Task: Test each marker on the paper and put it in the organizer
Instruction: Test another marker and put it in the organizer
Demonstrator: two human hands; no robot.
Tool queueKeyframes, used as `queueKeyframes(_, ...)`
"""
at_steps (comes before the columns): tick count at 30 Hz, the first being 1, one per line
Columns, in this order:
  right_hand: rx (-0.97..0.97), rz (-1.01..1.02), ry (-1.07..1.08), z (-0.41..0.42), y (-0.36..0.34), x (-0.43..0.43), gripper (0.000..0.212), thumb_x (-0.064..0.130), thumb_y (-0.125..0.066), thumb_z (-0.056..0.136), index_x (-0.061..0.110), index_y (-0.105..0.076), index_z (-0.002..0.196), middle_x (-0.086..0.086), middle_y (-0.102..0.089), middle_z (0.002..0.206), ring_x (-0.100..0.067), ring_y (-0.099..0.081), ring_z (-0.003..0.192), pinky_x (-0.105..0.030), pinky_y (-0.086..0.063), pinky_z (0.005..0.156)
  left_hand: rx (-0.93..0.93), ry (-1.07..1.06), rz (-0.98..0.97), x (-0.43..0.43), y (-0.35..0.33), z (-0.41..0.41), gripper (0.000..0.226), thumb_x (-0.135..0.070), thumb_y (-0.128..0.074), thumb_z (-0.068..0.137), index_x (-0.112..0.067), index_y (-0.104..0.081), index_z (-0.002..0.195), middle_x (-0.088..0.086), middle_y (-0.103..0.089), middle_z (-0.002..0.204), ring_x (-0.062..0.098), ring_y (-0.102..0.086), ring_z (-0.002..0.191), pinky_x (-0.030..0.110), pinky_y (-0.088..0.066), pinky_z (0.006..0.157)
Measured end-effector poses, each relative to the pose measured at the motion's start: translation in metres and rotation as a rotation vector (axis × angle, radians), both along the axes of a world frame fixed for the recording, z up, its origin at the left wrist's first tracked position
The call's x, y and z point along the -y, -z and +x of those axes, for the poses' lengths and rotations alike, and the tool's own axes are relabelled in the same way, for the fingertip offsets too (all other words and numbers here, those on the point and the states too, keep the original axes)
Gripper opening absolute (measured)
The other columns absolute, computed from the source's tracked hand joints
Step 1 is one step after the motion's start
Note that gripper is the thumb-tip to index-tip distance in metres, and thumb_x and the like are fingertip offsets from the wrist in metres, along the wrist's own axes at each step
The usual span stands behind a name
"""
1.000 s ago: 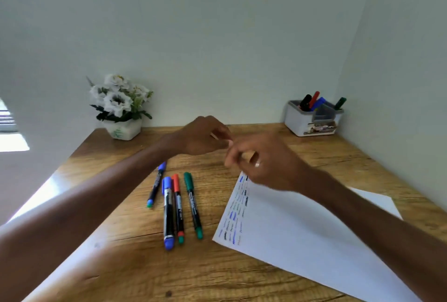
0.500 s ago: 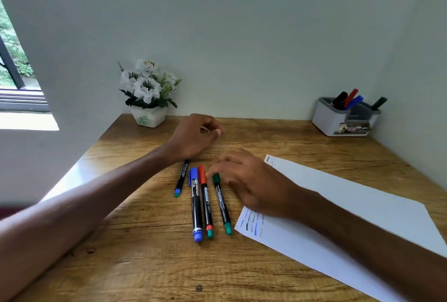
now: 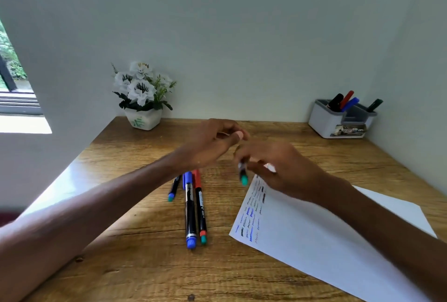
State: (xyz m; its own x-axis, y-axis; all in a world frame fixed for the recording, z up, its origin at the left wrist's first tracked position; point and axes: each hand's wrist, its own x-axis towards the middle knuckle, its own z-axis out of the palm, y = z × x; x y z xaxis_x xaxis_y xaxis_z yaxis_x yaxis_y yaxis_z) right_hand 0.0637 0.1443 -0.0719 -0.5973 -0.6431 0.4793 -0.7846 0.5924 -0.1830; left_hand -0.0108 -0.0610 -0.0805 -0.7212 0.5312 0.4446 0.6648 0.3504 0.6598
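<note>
Right hand (image 3: 283, 171) fingers pinching black plastic marker with a teal end (image 3: 242, 174), just beside white paper sheet (image 3: 314, 241), left hand (image 3: 210, 143) fingers curled, grip unclear

1. Bright daylight from window (image 3: 12, 71) at left; glare on desk's (image 3: 145, 265) left edge.
2. Left hand (image 3: 210, 144), right hand (image 3: 285, 171) & green marker (image 3: 243, 176) motion-blurred; soft shadows under forearms.
3. Wide-angle warp bends walls (image 3: 242, 35) nr edges.

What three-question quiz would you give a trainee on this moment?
1. True or false: the right hand holds a green-ended marker off the table.
2. How many loose markers lie on the table?
3. Where does the organizer stand? A) near left corner B) far right corner C) table's middle

Key: 1 true; 2 three; 3 B.
</note>
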Motion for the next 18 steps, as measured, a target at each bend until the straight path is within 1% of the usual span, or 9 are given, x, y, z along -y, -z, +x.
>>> queueKeyframes(1, 0.063, -0.138, 0.058, -0.001, -0.001, -0.006, 0.015, 0.011, -0.065, 0.097, 0.018, -0.069, 0.110, 0.012, -0.070, 0.105, 0.003, -0.065, 0.098, -0.013, -0.053, 0.079, 0.016, 0.051, 0.004, -0.004, -0.002, 0.003, 0.023, -0.022, -0.054, 0.106, -0.015, -0.075, 0.113, -0.004, -0.077, 0.108, 0.013, -0.072, 0.104, 0.045, -0.057, 0.095)
queueKeyframes(3, 0.209, -0.417, 0.127, -0.001, -0.001, -0.016, 0.016, 0.008, -0.072, 0.094, 0.014, -0.070, 0.109, 0.009, -0.074, 0.104, -0.004, -0.073, 0.098, -0.026, -0.063, 0.072, 0.038, 0.136, 0.022, -0.013, -0.002, 0.007, 0.027, -0.022, -0.050, 0.105, -0.012, -0.073, 0.116, 0.004, -0.076, 0.108, 0.027, -0.070, 0.106, 0.060, -0.052, 0.095)
queueKeyframes(5, 0.317, -0.622, 0.127, -0.001, 0.001, -0.023, 0.019, 0.000, -0.075, 0.089, 0.006, -0.070, 0.106, -0.005, -0.076, 0.100, -0.017, -0.077, 0.095, -0.040, -0.066, 0.069, 0.059, 0.192, 0.002, -0.020, -0.003, 0.009, 0.028, -0.020, -0.048, 0.106, -0.015, -0.072, 0.121, 0.001, -0.075, 0.108, 0.024, -0.070, 0.105, 0.058, -0.053, 0.094)
queueKeyframes(6, 0.336, -0.671, 0.132, -0.002, 0.002, -0.027, 0.019, -0.003, -0.076, 0.087, 0.003, -0.071, 0.104, -0.008, -0.076, 0.098, -0.022, -0.078, 0.093, -0.043, -0.066, 0.068, 0.042, 0.202, -0.035, -0.022, -0.003, 0.009, 0.028, -0.019, -0.047, 0.108, -0.019, -0.071, 0.122, -0.007, -0.076, 0.105, 0.017, -0.070, 0.101, 0.049, -0.056, 0.091)
queueKeyframes(8, 0.336, -0.698, 0.148, -0.005, 0.003, -0.036, 0.020, -0.004, -0.079, 0.084, 0.001, -0.073, 0.102, -0.009, -0.077, 0.095, -0.026, -0.078, 0.087, -0.045, -0.065, 0.067, -0.027, 0.213, -0.122, -0.021, -0.004, 0.008, 0.026, -0.019, -0.048, 0.109, -0.027, -0.071, 0.117, -0.020, -0.072, 0.092, 0.003, -0.068, 0.087, 0.023, -0.053, 0.076)
queueKeyframes(10, 0.358, -0.713, 0.152, -0.007, 0.002, -0.045, 0.021, -0.003, -0.080, 0.082, 0.002, -0.076, 0.103, -0.007, -0.078, 0.091, -0.024, -0.078, 0.077, -0.042, -0.065, 0.064, -0.078, 0.186, -0.175, -0.015, -0.007, 0.003, 0.022, -0.022, -0.053, 0.107, -0.025, -0.074, 0.114, -0.022, -0.071, 0.089, 0.001, -0.066, 0.082, 0.012, -0.047, 0.069)
queueKeyframes(12, 0.413, -0.761, 0.161, -0.008, 0.001, -0.053, 0.020, 0.000, -0.080, 0.083, 0.002, -0.078, 0.103, -0.010, -0.078, 0.084, -0.023, -0.075, 0.068, -0.036, -0.063, 0.064, -0.089, 0.134, -0.189, -0.008, -0.007, -0.003, 0.022, -0.027, -0.057, 0.105, -0.025, -0.075, 0.116, -0.017, -0.074, 0.096, 0.005, -0.067, 0.087, 0.016, -0.051, 0.069)
queueKeyframes(15, 0.469, -0.794, 0.190, -0.010, -0.001, -0.060, 0.021, 0.007, -0.080, 0.084, 0.004, -0.079, 0.105, -0.017, -0.079, 0.089, -0.028, -0.076, 0.076, -0.036, -0.065, 0.074, -0.139, 0.052, -0.174, 0.000, -0.002, -0.012, 0.020, -0.033, -0.061, 0.101, -0.028, -0.076, 0.114, -0.017, -0.075, 0.099, 0.007, -0.067, 0.087, 0.025, -0.054, 0.071)
queueKeyframes(18, 0.276, -0.439, 0.322, -0.014, 0.003, -0.061, 0.022, 0.017, -0.082, 0.085, 0.018, -0.082, 0.106, 0.004, -0.081, 0.093, -0.016, -0.077, 0.084, -0.041, -0.063, 0.081, -0.292, -0.009, -0.267, -0.001, 0.005, -0.011, 0.026, -0.042, -0.060, 0.099, -0.030, -0.073, 0.119, -0.018, -0.073, 0.099, 0.000, -0.063, 0.079, 0.024, -0.050, 0.063)
